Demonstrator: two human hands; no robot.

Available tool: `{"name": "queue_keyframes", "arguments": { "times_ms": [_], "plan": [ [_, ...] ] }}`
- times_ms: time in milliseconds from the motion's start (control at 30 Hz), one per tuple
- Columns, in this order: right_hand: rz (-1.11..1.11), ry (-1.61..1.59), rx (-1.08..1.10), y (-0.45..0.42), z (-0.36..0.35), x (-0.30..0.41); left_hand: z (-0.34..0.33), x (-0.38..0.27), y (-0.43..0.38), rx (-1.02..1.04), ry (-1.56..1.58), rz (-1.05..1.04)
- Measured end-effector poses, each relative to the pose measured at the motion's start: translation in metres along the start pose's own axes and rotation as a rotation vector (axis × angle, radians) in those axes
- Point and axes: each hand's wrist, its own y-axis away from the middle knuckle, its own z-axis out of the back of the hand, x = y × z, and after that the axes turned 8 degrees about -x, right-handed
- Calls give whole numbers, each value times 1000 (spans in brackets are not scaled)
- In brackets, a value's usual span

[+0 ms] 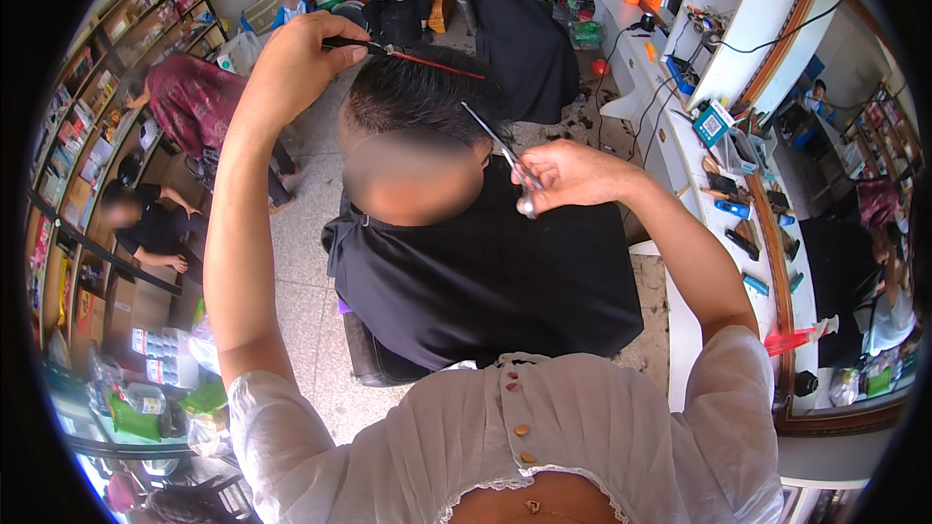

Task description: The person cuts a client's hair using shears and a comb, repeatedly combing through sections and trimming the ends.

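Observation:
My left hand (300,65) grips the black handle of a hair comb (437,65), raised over a seated person's head. The comb's thin red length lies across the top of the short dark hair (408,98). In my right hand (575,173) are metal hairdressing scissors (496,140), held beside the head with the tips pointing up toward the hair. Whether the blades are parted is hard to tell. A black barber cape (480,284) covers the seated person from the neck down.
On the right, a white counter (684,284) with clippers (732,209) and brushes runs below a framed mirror. Another caped person (520,44) sits behind. At left, two people are by the shelves (95,138). Cut hair lies on the floor (604,135).

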Motion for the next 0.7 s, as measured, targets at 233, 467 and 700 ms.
{"name": "queue_keyframes", "arguments": {
  "times_ms": [233,467,700],
  "plan": [
    [-87,-296,-147,-5,9,-19,5,-27,4,380,163,-109],
    [-34,-13,-178,16,-32,-16,-3,-29,0,21,-23,-69],
    [-8,-426,-105,-6,-13,-42,-7,-36,-10,398,110,-71]
  ]
}}
